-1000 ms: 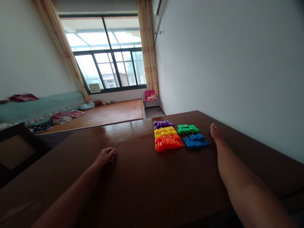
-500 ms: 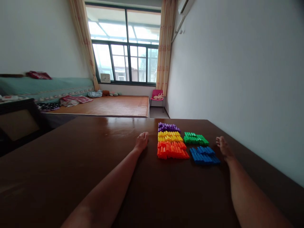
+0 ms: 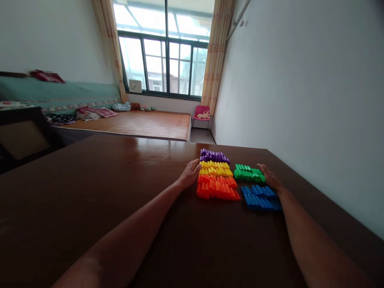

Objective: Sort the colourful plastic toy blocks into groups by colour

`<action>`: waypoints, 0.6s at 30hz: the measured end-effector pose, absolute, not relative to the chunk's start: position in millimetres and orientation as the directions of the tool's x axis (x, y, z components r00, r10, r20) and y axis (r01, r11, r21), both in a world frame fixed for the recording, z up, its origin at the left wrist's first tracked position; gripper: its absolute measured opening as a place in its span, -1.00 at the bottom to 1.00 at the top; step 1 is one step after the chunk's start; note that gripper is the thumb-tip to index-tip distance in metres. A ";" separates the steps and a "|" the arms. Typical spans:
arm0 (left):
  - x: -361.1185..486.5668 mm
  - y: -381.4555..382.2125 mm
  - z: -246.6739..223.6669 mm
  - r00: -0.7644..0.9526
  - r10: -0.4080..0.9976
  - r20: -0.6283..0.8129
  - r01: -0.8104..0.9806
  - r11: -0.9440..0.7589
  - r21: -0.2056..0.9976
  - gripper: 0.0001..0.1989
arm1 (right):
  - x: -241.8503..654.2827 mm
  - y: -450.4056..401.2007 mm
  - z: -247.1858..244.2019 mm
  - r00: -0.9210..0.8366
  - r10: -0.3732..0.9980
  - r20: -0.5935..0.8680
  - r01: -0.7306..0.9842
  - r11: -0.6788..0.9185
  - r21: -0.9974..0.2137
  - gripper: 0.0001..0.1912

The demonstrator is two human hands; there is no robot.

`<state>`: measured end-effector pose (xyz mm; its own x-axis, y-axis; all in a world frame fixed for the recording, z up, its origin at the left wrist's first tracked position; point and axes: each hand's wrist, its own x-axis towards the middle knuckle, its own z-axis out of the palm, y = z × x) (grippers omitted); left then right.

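Short, shiny plastic pieces lie side by side in colour-sorted rows; their exact kind is unclear. My left hand (image 3: 191,173), fingers stretched forward, is at the left end of the yellow pieces (image 3: 216,169), close to or touching them. Behind these are the purple pieces (image 3: 215,156), and in front the orange pieces (image 3: 217,187). At the right end of the green pieces (image 3: 249,173) is my right hand (image 3: 269,176), its fingers extended and nothing in its grasp. Nearer me, the blue pieces (image 3: 260,198) run up to my right wrist, which partly covers their right end.
Everything stands on a dark brown glossy table (image 3: 120,176), with a white wall (image 3: 300,88) along its right side. Beyond the far edge are a low bed (image 3: 150,123) with cloths on it and a pink chair (image 3: 201,112). A dark cabinet (image 3: 24,136) stands at left.
Both hands have moved inward: the left rightward to the yellow rows, the right leftward to the green rows. The view has tilted slightly downward. The rows keep about the same layout.
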<state>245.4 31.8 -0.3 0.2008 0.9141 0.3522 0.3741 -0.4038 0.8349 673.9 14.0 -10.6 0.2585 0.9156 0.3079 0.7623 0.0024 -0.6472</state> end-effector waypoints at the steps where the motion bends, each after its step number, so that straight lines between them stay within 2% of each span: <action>1: 247.7 30.5 -0.2 0.221 0.908 0.356 0.375 -0.416 0.828 -0.48 | 673.5 13.3 -9.8 0.227 0.937 0.264 0.764 -0.003 -0.645 -0.33; 4: 248.8 27.6 0.4 0.266 0.893 0.362 0.378 -0.442 0.814 -0.47 | 675.9 12.3 -11.2 0.181 0.962 0.204 0.782 -0.015 -0.623 -0.33; 16: 248.9 18.3 0.3 0.330 0.878 0.348 0.474 -0.472 0.743 -0.47 | 710.8 26.2 -38.5 0.184 0.969 0.164 0.822 -0.061 -0.566 -0.21; 18: 250.3 18.0 0.2 0.335 0.885 0.323 0.482 -0.456 0.749 -0.46 | 713.1 28.2 -40.6 0.169 0.967 0.192 0.855 -0.048 -0.516 -0.22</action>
<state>250.3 18.0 0.2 0.3348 0.8851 0.3232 0.4815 -0.4555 0.7488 713.1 28.2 -40.6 0.1694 0.9667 0.1917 0.8553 -0.0476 -0.5159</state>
